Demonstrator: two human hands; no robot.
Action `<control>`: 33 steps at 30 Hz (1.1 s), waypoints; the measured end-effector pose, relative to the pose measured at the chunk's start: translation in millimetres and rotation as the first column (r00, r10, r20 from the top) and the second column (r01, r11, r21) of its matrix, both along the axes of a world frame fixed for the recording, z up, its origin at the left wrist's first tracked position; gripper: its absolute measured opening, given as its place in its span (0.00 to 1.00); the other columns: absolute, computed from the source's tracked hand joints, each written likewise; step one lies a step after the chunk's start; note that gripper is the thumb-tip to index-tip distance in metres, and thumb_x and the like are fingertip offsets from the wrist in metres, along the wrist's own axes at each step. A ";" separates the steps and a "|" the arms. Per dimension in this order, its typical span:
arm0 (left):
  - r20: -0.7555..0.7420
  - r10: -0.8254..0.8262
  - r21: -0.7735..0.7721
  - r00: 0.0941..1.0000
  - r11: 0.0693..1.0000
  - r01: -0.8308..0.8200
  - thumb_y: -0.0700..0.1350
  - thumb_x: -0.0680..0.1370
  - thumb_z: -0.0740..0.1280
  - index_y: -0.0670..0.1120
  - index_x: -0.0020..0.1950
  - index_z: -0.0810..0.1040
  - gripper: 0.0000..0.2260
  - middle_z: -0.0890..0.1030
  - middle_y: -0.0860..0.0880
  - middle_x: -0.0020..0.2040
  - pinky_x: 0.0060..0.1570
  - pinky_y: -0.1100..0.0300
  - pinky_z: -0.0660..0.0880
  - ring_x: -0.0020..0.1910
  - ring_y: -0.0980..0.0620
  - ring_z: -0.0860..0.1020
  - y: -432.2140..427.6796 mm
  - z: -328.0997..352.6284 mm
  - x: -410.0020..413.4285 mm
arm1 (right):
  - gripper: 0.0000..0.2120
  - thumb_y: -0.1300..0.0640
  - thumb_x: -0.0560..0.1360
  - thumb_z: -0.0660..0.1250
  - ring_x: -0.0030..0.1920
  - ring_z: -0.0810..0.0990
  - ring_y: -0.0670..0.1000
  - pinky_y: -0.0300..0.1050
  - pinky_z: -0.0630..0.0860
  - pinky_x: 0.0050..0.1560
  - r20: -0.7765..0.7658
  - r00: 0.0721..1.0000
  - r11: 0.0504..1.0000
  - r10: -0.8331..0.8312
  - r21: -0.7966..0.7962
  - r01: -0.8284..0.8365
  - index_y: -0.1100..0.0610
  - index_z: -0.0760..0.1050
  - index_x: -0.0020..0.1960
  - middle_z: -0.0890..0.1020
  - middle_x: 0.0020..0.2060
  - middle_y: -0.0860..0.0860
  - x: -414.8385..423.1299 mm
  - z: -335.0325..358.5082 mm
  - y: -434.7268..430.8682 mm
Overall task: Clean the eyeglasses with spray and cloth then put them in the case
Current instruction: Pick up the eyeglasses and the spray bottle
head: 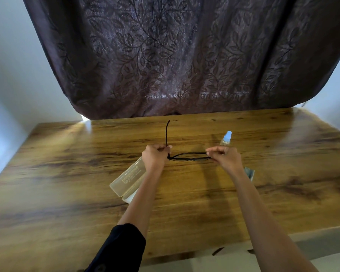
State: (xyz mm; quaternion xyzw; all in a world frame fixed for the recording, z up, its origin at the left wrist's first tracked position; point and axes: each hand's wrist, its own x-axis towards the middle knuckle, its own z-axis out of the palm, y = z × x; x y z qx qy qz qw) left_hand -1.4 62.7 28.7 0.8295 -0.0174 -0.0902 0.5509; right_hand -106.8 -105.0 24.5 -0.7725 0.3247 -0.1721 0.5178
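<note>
Left hand and right hand pinching eyeglasses ends, above table

You face a glossy wooden table against a dark, leaf-patterned curtain, with pale walls on either side. The bright patch at the curtain's lower left is possibly window light.
</note>
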 end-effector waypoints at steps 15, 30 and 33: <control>0.016 -0.033 -0.055 0.999 0.998 0.034 0.47 0.71 0.73 0.43 0.43 0.82 0.07 0.83 0.48 0.40 0.43 0.59 0.80 0.33 0.52 0.82 -6.4 0.5 2.3 | 0.09 0.53 0.72 0.69 0.42 0.76 0.45 0.29 0.65 0.34 -0.120 0.990 0.982 -0.069 -0.184 0.046 0.55 0.82 0.49 0.83 0.43 0.48 4.5 10.5 1.1; -0.141 -0.189 -0.164 0.972 0.972 0.166 0.44 0.71 0.73 0.51 0.53 0.74 0.14 0.84 0.46 0.42 0.30 0.65 0.75 0.30 0.56 0.78 -2.7 -2.3 9.7 | 0.11 0.61 0.67 0.73 0.26 0.71 0.44 0.34 0.71 0.29 0.097 0.924 0.808 -0.370 0.524 0.269 0.64 0.79 0.47 0.78 0.32 0.51 5.4 15.6 -6.7; -0.093 -0.353 -0.130 0.931 0.932 0.340 0.43 0.72 0.72 0.51 0.55 0.76 0.13 0.82 0.48 0.38 0.29 0.64 0.72 0.30 0.55 0.75 4.5 -3.4 11.1 | 0.12 0.61 0.66 0.74 0.22 0.70 0.43 0.34 0.70 0.26 0.103 0.928 0.807 -0.358 0.535 0.251 0.66 0.79 0.47 0.76 0.29 0.51 6.8 20.7 -9.5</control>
